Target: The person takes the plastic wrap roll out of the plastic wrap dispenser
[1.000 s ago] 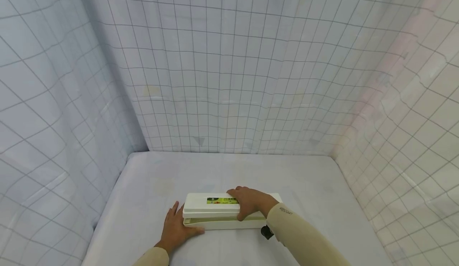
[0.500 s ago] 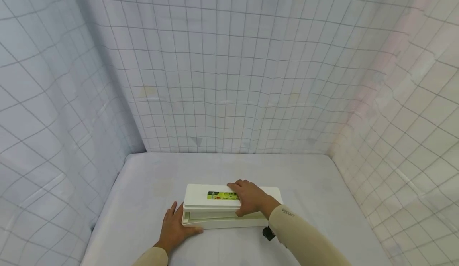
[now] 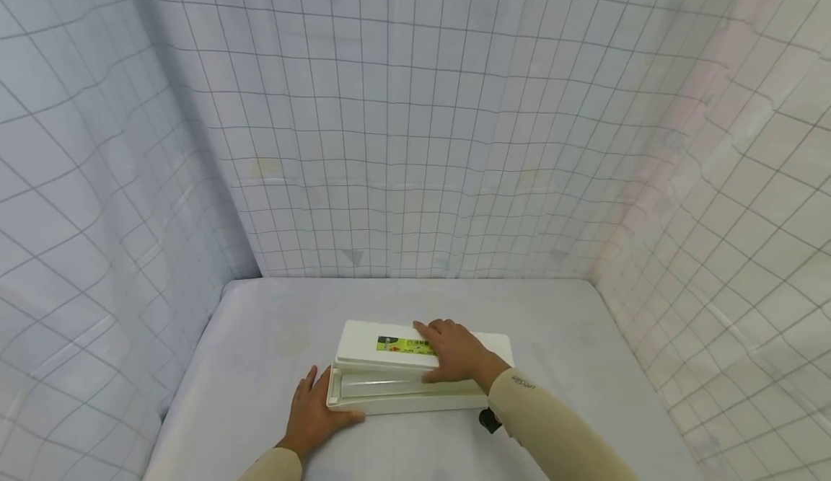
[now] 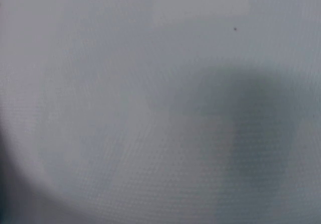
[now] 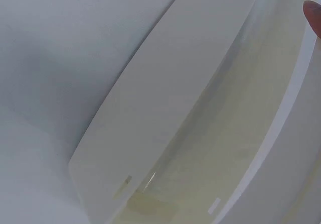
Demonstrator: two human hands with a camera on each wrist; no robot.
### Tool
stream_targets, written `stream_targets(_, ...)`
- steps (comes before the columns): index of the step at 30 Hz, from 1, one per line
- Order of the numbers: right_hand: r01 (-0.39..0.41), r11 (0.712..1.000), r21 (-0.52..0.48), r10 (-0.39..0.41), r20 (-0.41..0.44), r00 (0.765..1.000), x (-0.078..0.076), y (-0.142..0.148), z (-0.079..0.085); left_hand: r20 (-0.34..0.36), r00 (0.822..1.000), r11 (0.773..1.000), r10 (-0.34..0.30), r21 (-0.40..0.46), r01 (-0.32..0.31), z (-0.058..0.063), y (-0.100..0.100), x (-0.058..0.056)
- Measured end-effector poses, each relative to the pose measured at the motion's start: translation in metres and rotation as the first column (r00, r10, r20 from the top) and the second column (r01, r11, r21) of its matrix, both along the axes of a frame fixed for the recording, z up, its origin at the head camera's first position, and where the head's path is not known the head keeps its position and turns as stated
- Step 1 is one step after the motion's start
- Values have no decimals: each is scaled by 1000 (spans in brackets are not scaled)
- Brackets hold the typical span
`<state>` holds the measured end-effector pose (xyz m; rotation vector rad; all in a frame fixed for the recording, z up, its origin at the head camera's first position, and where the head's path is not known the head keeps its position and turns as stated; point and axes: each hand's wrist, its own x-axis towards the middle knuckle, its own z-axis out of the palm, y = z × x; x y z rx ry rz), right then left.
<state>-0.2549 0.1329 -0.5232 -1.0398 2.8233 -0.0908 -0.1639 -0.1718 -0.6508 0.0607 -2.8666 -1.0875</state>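
Observation:
A long white cling film box point(image 3: 412, 404) lies on the white surface, its lid point(image 3: 363, 342) tipped back and raised at the front. Through the gap shows a pale, translucent roll point(image 3: 373, 384). My right hand point(image 3: 454, 351) grips the lid across its middle, thumb at the front edge, fingers over the top. In the right wrist view the thumb point(image 5: 313, 17) is at the lid edge above the yellowish inside. My left hand point(image 3: 311, 410) braces the box's left end, fingers straight beside it and thumb along the front wall. The left wrist view shows only pale cloth.
A small black object point(image 3: 490, 420) is by the box's right front corner, beside the right sleeve point(image 3: 552, 423). White sheeting with a grid pattern point(image 3: 402, 142) hangs behind and on both sides of the covered table point(image 3: 260, 337).
The lid has tilted up and back, moving away with my right hand, and the gap has widened to show the roll. My left hand has stayed at the box's left end.

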Motion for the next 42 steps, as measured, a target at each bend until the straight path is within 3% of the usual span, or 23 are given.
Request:
stream_targets(9,74,996,-42,-74,14,997,-4,9,-1,-64,998,1000,8,0,-8,-2,-1,3)
stream_targets(18,133,990,-51,-132,25,991,-9,24,5,23,1000,1000,-13,-2,13,0,-3,2)
stream_targets(31,199,980,-32,-198,9,980,-17,53,5,-29,1000,1000,-11,8,12,-2,-1,3)
stream_targets(42,320,947,-40,-320,6,948,-22,84,1,-57,998,1000,-4,13,5,-4,-1,0)
